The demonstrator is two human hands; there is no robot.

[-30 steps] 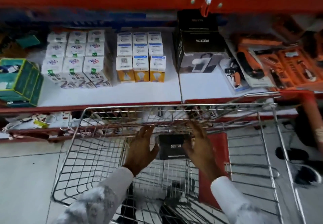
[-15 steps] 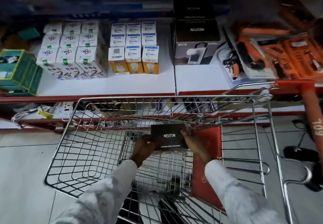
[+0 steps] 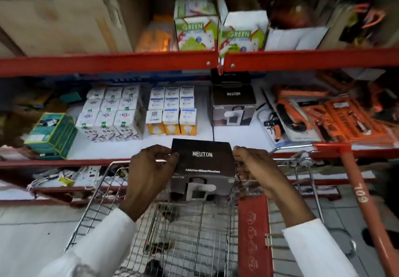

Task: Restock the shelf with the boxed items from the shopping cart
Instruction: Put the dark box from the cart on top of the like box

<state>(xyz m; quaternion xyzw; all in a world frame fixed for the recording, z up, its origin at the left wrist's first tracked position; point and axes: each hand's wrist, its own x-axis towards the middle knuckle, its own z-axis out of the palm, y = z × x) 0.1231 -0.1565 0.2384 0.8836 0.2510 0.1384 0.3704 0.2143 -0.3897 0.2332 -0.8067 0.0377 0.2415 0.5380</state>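
Lifted above the cart (image 3: pixel 103 181), box (image 3: pixel 203 164) between both hands (sides gripped).

Both white sleeves (image 3: pixel 101 240) run off the bottom edge, so the arms above the forearms are out of sight. The orange tool packs (image 3: pixel 336 117) are smeared by blur and clipped at the right edge. The cardboard carton (image 3: pixel 64 24) is cut off at the left edge.

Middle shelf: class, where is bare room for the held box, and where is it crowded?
Bare white shelf lies before the stacked black boxes, and before the bulb boxes. The tool packs crowd the right.
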